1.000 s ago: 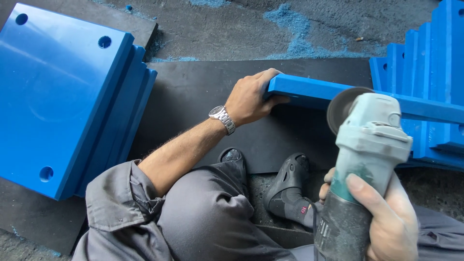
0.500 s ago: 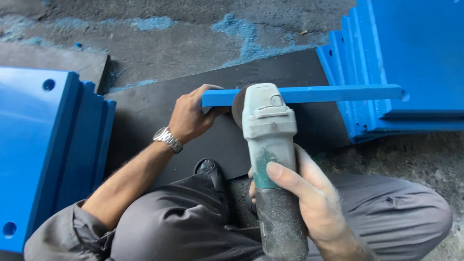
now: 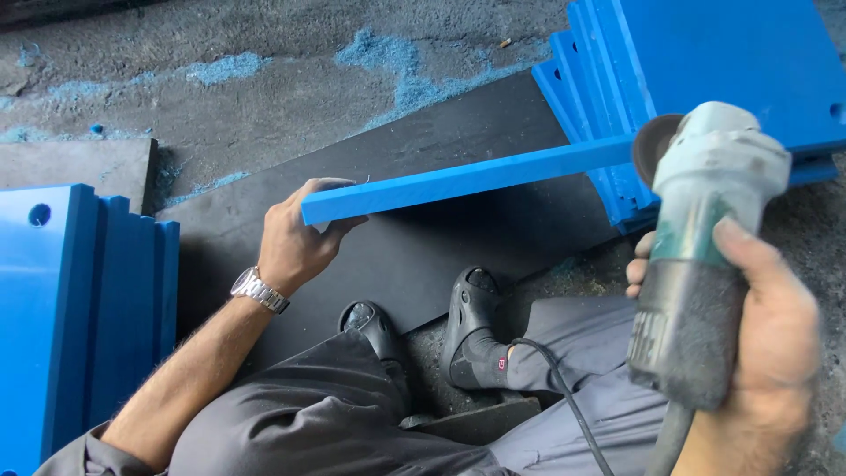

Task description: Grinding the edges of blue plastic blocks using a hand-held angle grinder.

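My left hand (image 3: pixel 298 240), with a metal watch on the wrist, grips the near end of a long blue plastic bar (image 3: pixel 467 180) and holds it up above a black mat (image 3: pixel 414 256). My right hand (image 3: pixel 758 326) is wrapped around the body of a grey-green angle grinder (image 3: pixel 705 238), raised at the right. Its dark disc (image 3: pixel 652 148) sits close to the bar's far end, near a stack of blue plates (image 3: pixel 705 79). Whether the disc touches the bar I cannot tell.
A second stack of blue plates with holes (image 3: pixel 79 308) stands at the left. Blue shavings lie on the grey concrete floor (image 3: pixel 264 97). My grey-trousered legs and black clogs (image 3: pixel 471 308) rest at the mat's near edge, with the grinder's cable (image 3: pixel 564 397) across my knee.
The grinder has swung from the middle of the bar to its right end and nearer the camera. The view has shifted, and my left hand keeps its grip on the bar.
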